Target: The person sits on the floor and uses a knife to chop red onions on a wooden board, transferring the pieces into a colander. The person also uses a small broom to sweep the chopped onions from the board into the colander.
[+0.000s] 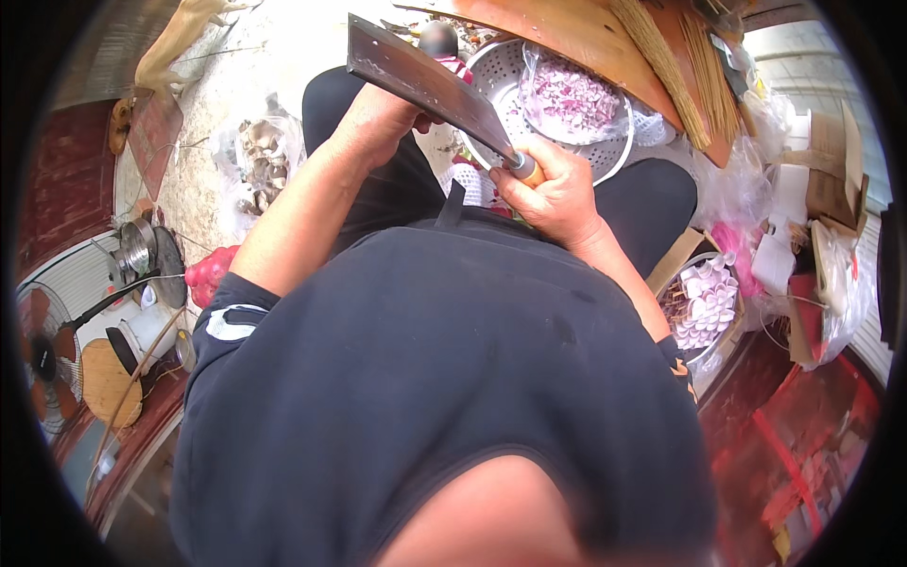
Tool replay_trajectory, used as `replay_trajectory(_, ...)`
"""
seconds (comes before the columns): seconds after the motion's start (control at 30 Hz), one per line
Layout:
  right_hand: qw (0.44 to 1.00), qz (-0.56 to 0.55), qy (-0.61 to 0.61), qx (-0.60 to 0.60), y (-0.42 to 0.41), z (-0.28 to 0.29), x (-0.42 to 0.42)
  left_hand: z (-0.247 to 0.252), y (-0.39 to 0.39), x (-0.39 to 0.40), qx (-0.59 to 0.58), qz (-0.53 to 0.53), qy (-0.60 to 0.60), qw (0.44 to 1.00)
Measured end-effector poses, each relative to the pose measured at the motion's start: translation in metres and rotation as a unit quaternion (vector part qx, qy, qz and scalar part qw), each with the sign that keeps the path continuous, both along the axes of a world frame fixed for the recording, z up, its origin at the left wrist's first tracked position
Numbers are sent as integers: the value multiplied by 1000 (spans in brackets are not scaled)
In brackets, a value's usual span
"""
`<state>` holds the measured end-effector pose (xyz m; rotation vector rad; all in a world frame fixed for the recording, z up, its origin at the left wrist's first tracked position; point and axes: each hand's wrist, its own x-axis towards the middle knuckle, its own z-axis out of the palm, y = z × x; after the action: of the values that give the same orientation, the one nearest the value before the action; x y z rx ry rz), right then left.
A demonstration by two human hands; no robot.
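Note:
My right hand (pixel 549 188) is closed round the wooden handle of a cleaver (pixel 432 81), whose broad dark blade slants up to the left. My left hand (pixel 382 124) is behind the blade near its middle; its fingers are largely hidden, so I cannot tell whether they touch the metal. Just beyond my right hand stands a perforated metal colander (pixel 492 74). Chopped red onion (pixel 574 96) fills a clear plastic bag inside it.
Mushrooms (pixel 263 163) lie in a plastic bag at the left, near a red net bag (pixel 211 275). Wooden boards (pixel 538 21) carry bundled sticks (pixel 662 67) beyond the colander. A container of white-and-pink pieces (pixel 705 301) stands at the right. An electric fan (pixel 46 354) is at far left.

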<state>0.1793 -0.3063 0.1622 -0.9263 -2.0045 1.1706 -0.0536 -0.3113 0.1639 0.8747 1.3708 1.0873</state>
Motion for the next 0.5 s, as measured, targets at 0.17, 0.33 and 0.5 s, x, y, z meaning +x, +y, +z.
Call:
replay_trajectory(0.17,999,12,-6,-41,-15,-4,-1,20,-28,4,-10,43,-41,998)
replay_trajectory(0.33,999,36,-26,-25,-23,-1,-1,16,-43,-6,35,23,-21,999)
replay_trajectory(0.5,996,62,-48,-43,-26,6,1,10,-54,-14,48,15,-13,999)
